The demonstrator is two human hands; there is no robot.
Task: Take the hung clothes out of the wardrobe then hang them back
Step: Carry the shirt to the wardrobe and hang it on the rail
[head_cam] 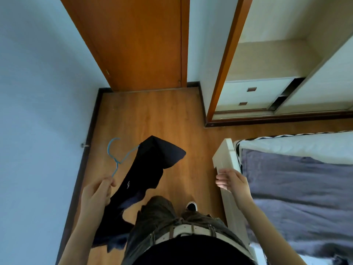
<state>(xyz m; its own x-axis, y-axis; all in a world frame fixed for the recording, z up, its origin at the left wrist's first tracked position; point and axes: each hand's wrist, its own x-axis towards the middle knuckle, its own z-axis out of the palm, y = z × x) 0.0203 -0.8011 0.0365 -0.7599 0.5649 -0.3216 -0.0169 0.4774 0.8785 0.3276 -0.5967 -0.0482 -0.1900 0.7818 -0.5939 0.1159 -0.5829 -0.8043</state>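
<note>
A thin blue wire hanger point(115, 157) is pinched in my left hand point(99, 192) at the lower left. A dark navy garment point(145, 169) hangs on that hanger and trails down past my left leg, above the wooden floor. My right hand point(232, 180) is held out over the white bed frame point(225, 159), fingers slightly curled and apart, with nothing in it. The wardrobe point(267, 60) stands open at the upper right; the part of its inside that shows has bare shelves and two white drawers point(254, 96), and no clothes or rail are in view.
A closed orange-brown door point(143, 43) is straight ahead. A pale blue wall point(38, 92) runs along the left. The bed with a grey-purple cover point(298, 192) fills the right side. A strip of wooden floor point(152, 115) lies between wall and bed.
</note>
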